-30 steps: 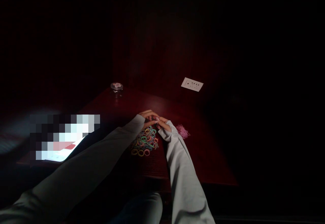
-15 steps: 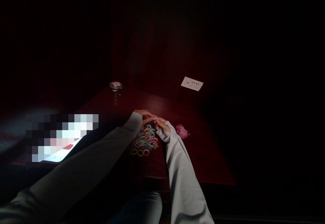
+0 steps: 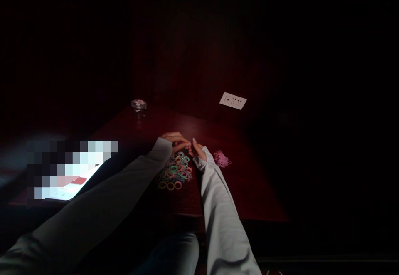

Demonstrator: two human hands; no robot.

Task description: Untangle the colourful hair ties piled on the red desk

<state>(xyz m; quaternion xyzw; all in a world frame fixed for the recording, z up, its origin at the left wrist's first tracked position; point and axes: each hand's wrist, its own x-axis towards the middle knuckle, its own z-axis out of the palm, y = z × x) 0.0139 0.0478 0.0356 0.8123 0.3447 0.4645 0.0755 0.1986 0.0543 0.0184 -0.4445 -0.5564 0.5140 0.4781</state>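
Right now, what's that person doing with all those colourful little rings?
A person in pale sleeves has their left grip and right grip close together, just beyond a pile of colourful rings on the dark red table. It's too dim and small to tell whether anything is between the fingertips. A clump of pink strands lies to the right, and a lit screen, partly blurred out, is on the left.
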